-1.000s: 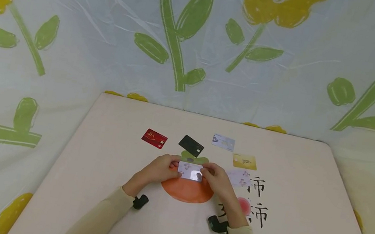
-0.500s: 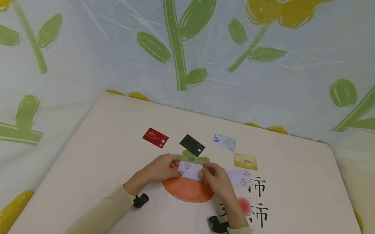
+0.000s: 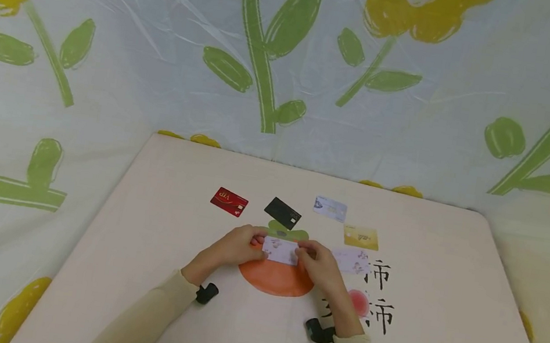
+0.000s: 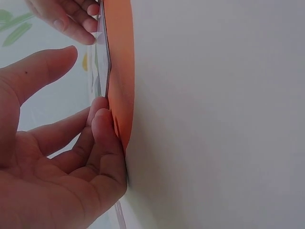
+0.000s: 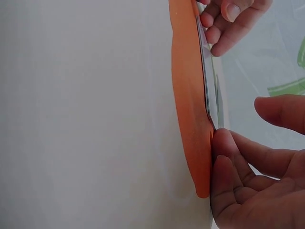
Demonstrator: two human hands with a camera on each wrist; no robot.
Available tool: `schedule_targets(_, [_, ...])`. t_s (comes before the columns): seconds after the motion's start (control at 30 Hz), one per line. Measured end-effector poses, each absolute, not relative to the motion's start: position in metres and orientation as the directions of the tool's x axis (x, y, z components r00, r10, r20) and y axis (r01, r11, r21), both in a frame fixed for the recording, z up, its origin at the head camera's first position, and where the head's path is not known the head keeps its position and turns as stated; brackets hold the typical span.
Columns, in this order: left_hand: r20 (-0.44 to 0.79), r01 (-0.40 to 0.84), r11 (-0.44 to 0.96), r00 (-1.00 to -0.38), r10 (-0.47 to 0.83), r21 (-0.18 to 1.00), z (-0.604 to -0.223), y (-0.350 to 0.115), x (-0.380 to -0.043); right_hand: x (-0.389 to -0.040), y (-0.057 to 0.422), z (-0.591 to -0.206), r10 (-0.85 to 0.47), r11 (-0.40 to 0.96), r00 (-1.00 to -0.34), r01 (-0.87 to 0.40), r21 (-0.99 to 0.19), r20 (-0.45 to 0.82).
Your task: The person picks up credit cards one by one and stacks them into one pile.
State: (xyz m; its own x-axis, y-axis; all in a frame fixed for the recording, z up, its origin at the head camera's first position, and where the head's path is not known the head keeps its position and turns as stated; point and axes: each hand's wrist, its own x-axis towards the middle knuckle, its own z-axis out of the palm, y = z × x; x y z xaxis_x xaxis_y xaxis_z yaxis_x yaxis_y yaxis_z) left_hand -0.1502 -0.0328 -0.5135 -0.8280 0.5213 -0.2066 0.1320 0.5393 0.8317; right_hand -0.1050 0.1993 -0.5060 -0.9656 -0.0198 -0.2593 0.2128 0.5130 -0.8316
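Both hands are at a thin white card with a pinkish-purple flower print [image 3: 280, 251], over the orange persimmon print on the table cover. My left hand [image 3: 238, 246] holds its left end; my right hand [image 3: 318, 264] holds its right end. In the left wrist view, curled fingertips [image 4: 102, 125] touch the card's end, with the thumb raised apart. The right wrist view shows the same grip, fingertips [image 5: 224, 164] at the end and thumb apart. Dark lines run along the card's edge [image 5: 205, 78]; whether it is several layers I cannot tell.
Behind the hands lie a red VIP card [image 3: 229, 202], a black card [image 3: 282, 213], a silvery card [image 3: 330, 208] and a gold card [image 3: 361, 237]. A similar flower-printed piece [image 3: 353, 261] lies right of my right hand. A flowered cloth [image 3: 174, 63] hangs beyond the table.
The bright glare on the held card has gone, so its print shows more plainly. Both hands keep their places at its ends. The head view has shifted slightly.
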Motion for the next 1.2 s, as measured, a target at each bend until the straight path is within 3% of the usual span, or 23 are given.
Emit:
schedule_targets(0.3, [-0.221, 0.117, 0.549, -0.831, 0.510, 0.827, -0.513, -0.037, -0.151, -0.106, 0.197, -0.508, -0.020, 0.514, -0.965, 0.213, -0.831, -0.260])
schedule_targets(0.57, [-0.148, 0.119, 0.498, -0.874, 0.464, 0.859, -0.515, -0.061, -0.156, -0.114, 0.183, -0.502, -0.074, 0.629, -0.994, 0.015, -0.777, -0.080])
schedule_targets(0.87, [-0.131, 0.095, 0.593, -0.936, 0.327, 0.800, -0.511, -0.096, -0.171, -0.132, 0.163, -0.489, -0.156, 0.576, -0.988, -0.093, -0.812, 0.003])
schedule_targets(1.2, [-0.082, 0.117, 0.666, -0.962, 0.259, 0.737, -0.508, -0.131, -0.195, -0.159, 0.123, -0.488, -0.197, 0.572, -0.980, -0.123, -0.811, 0.010])
